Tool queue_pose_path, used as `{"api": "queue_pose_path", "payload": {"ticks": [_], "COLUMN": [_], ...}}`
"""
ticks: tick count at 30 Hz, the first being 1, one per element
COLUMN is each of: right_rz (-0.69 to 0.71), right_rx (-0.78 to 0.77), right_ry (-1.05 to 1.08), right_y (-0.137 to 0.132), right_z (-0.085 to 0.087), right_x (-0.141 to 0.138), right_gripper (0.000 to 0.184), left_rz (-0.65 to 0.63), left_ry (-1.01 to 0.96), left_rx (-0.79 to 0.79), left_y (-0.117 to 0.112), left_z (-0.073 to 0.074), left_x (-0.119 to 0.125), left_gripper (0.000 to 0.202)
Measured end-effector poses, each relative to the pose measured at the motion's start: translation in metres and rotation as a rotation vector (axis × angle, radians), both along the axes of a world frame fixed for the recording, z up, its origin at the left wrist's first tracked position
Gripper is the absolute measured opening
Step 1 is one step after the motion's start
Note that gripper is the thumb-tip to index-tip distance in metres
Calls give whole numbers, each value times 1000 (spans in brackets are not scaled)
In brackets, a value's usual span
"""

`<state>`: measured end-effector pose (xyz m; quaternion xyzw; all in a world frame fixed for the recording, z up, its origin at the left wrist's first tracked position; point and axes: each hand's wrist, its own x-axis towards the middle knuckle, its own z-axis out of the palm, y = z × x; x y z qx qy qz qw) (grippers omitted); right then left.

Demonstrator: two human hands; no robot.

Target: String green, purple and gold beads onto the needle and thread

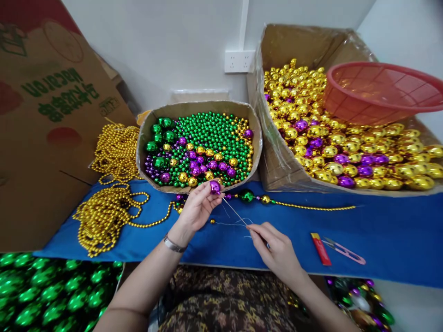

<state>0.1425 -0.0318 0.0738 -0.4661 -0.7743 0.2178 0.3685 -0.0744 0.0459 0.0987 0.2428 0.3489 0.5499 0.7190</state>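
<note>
My left hand pinches a shiny purple bead just in front of the bead box. In my right hand, thumb and fingers close on a thin needle whose far end reaches the purple bead. Fine clear thread loops below the needle, with a small gold bead on it. Behind my hands lies a strand with a large green bead, a gold bead and a gold bead chain. Part of that strand is hidden behind my left hand.
The low cardboard box holds green, gold and purple beads. Gold bead chains pile at left. A larger carton of gold beads bears a red basket. A red lighter and pink thread snips lie on the blue cloth.
</note>
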Motion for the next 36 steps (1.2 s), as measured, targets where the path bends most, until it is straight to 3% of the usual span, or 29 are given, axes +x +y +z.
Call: {"api": "queue_pose_path", "payload": {"ticks": [5,9,13,21,30,33,36], "right_rz": [-2,-20,-18,-1,21,18,33], "right_rx": [-1,11,44,78,188,205,172], "right_ry": [-6,10,23,-35,-264,-269,-204], "right_y": [0,0,1,3,4,4,5], "right_z": [2,6,10,12,6,4,5], "right_x": [1,4,5,4,14,9,5], "right_gripper": [18,18,18,19,26,26,24], "left_rz": [31,118,60,-49,-145,-183,-127], "left_ry": [131,437,600,636,609,496,336], "left_rx": [103,322,465,502,448,362,256], "left_y": [1,1,0,-5,-10,-14,-16], "left_z": [0,-1,-3,-7,6,0,-7], "left_x": [-3,-14,-24,-29,-29,-21,-14], "left_gripper": [32,42,43,40,39,44,44]}}
